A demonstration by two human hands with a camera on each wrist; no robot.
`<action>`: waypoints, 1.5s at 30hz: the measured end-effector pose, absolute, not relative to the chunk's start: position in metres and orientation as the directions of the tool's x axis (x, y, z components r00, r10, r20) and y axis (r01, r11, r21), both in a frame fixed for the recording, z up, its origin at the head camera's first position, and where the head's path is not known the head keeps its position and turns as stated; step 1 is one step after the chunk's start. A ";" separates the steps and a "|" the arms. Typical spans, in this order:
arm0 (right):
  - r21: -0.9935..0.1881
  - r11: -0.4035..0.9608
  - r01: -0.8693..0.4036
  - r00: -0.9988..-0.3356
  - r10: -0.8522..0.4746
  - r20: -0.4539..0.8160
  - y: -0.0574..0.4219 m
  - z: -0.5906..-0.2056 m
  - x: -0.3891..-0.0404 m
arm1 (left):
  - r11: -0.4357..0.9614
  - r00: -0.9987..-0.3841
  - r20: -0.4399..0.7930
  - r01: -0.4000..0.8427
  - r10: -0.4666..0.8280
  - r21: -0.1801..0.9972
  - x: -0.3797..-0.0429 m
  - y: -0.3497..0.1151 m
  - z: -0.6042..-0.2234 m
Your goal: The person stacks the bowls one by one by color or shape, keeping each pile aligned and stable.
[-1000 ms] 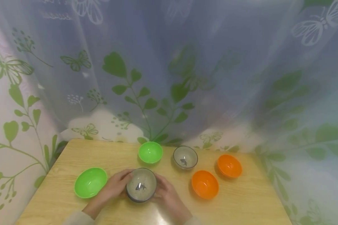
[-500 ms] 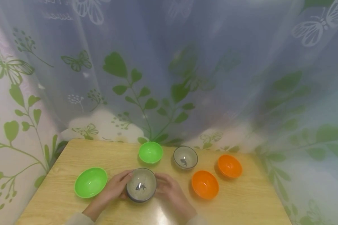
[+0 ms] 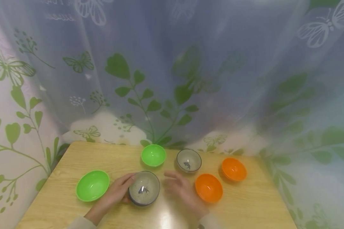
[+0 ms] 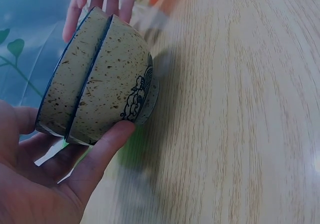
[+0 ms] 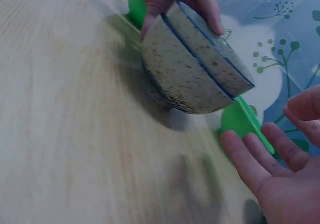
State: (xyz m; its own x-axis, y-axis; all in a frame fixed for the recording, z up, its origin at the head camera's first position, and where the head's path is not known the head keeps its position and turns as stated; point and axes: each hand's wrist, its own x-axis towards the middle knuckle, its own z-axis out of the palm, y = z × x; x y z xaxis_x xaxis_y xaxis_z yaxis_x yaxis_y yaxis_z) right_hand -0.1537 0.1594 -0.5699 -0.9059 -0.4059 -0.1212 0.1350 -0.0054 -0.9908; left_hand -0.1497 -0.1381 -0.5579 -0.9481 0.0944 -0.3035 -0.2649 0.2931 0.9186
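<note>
Since the earlier frame, the right hand (image 3: 182, 189) has moved away from the bowls toward the near orange bowl (image 3: 208, 187), while the left hand (image 3: 118, 189) stays at its place. Its fingers are spread and hold nothing — a gap separates them from the bowls.

Left fingers are gripping two speckled bowls, one nested inside the other: the upper fish bowl (image 3: 144, 187) and the lower bowl (image 4: 117, 78), whose rim shows just below. Both are mouth up near the front of the table (image 3: 246, 203); whether the foot is touching the wood, I cannot tell.

Behind stands a third fish bowl (image 3: 189, 160), not nested, between the far green bowl (image 3: 153, 156) and the far orange bowl (image 3: 234, 169). Beside the left hand is the near green bowl (image 3: 92, 186).

I judge the step in hand to be finishing this nesting — the next move calls for left fingers steadying both bowls, with the right hand free.
</note>
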 end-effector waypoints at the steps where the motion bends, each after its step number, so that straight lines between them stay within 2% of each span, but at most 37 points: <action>1: -0.993 0.008 0.122 -0.906 -0.408 -0.114 0.161 -0.568 -0.155 | 0.292 -0.948 -0.304 -0.265 0.094 0.919 -0.150 -0.138 -0.558; 14: -0.995 0.082 -0.049 -0.893 -0.450 0.007 0.184 -0.541 -0.172 | 0.278 -0.946 -0.306 -0.267 0.106 0.923 -0.150 -0.139 -0.559; 25: -0.997 0.064 -0.035 -0.924 -0.383 0.008 0.200 -0.522 -0.181 | 0.255 -0.943 -0.311 -0.274 0.120 0.927 -0.150 -0.140 -0.560; 29: -1.000 0.019 -0.011 -0.934 -0.358 0.004 0.204 -0.517 -0.184 | 0.247 -0.942 -0.311 -0.274 0.126 0.929 -0.150 -0.140 -0.560; 35: -0.997 0.072 0.003 -0.946 -0.322 -0.027 0.212 -0.510 -0.192 | 0.259 -0.942 -0.314 -0.276 0.118 0.925 -0.150 -0.140 -0.560; 45: -0.984 0.170 -0.042 -0.959 -0.283 -0.008 0.228 -0.503 -0.203 | 0.275 -0.943 -0.314 -0.275 0.107 0.921 -0.149 -0.140 -0.559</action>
State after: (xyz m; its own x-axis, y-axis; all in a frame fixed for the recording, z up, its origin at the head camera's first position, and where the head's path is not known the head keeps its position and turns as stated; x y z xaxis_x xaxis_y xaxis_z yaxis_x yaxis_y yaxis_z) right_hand -0.2028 0.2276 -0.5027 -0.9592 -0.2828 -0.0076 -0.0424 0.1705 -0.9845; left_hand -0.1487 -0.1399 -0.5589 -0.9435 0.1072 -0.3136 -0.2749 0.2753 0.9212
